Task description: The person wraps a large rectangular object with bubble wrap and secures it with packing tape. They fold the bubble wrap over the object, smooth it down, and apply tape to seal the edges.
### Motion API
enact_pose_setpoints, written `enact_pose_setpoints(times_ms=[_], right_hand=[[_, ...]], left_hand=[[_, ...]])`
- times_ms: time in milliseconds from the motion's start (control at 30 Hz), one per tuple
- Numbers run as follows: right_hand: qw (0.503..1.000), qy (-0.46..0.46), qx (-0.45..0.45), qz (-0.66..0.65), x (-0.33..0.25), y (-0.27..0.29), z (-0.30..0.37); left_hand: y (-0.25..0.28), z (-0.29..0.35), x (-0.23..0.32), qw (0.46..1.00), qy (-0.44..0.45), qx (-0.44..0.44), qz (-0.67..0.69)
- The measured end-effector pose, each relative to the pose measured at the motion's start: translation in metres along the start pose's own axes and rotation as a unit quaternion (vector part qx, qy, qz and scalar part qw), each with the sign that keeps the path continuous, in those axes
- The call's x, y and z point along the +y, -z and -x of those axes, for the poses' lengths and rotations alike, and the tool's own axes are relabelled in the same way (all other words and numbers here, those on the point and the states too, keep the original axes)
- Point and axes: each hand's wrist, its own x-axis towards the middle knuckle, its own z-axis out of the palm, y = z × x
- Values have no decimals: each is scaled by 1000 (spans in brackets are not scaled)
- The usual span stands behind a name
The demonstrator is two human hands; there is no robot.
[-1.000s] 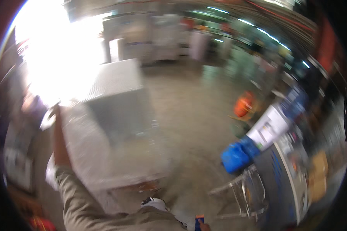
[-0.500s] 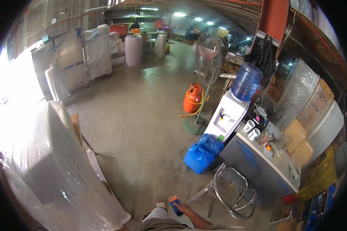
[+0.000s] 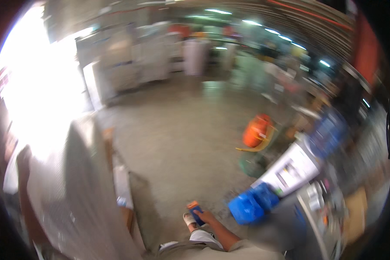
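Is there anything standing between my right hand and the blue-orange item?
Nothing visible: the right hand holds the blue-orange item directly. The wrapped load stands apart, to the left.

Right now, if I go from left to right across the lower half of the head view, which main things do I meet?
Bubble-wrapped bundle → right hand holding a flat blue-and-orange object → blue jerrycans → brown cardboard.

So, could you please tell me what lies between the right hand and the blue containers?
In the head view, only bare concrete floor shows between the right hand and the blue containers; blur hides finer detail.
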Motion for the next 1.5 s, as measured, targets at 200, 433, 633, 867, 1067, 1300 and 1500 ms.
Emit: enact_pose_setpoints(times_ms=[200,433,633,867,1067,1300,1500], right_hand=[[999,20,32,4,-71,39,-69],[921,369,-101,-68,-370,22,-139],[582,748,-316,24,-651,18,-20],[324,863,-311,232,-804,-100,53],[189,900,-383,92,-846,-150,43],[338,890,-307,-8,-1036,-318,47],[321,867,-343,166,-1020,-397,169]], left_hand=[[52,-93,61,969,139,105,-175],[123,-124,127,956,184,129,-186],[134,-135,133,959,207,76,-178],[133,-156,145,961,154,55,-223],[117,-126,163,945,35,-27,-323],[39,-113,224,908,-62,-152,-385],[-8,-119,247,899,17,-253,-358]])
